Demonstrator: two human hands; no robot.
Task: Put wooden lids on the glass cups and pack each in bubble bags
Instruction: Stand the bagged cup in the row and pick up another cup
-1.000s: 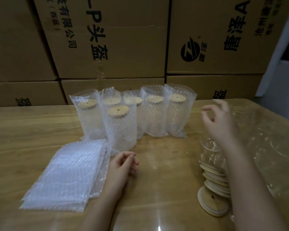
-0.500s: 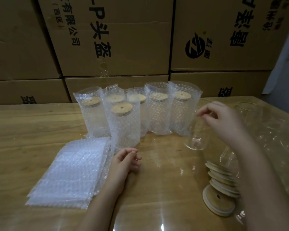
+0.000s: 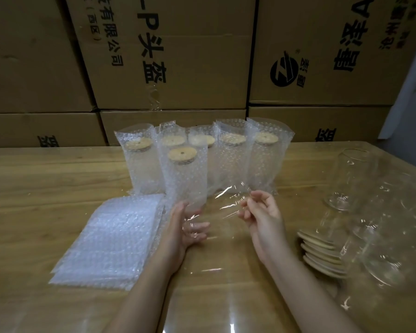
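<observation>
Head view: glass cup (image 3: pixel 217 207), off to the right half a second ago, now hangs mid-table. Right hand (image 3: pixel 262 215) pinches its rim; left hand (image 3: pixel 185 227), risen from the table (image 3: pixel 58 176), lays nearly straight fingers against it. Its clear outline is hard to trace.

Of the person, only two hands and two forearms in view. Slim bare left hand (image 3: pixel 187 227): long, narrow fingers, their outlines softened by glare and blur. Behind that hand, a bare left forearm (image 3: pixel 149 280), uncovered from the wrist to the lower edge of the view, slender near the hand and broader farther from it. Slim bare right hand (image 3: pixel 262 217): narrow knuckles, fingernails seemingly short and plain, though too blurred to be sure. Behind that hand, a bare right forearm (image 3: pixel 305 289), likewise uncovered along its whole visible length, widening away from the wrist.
</observation>
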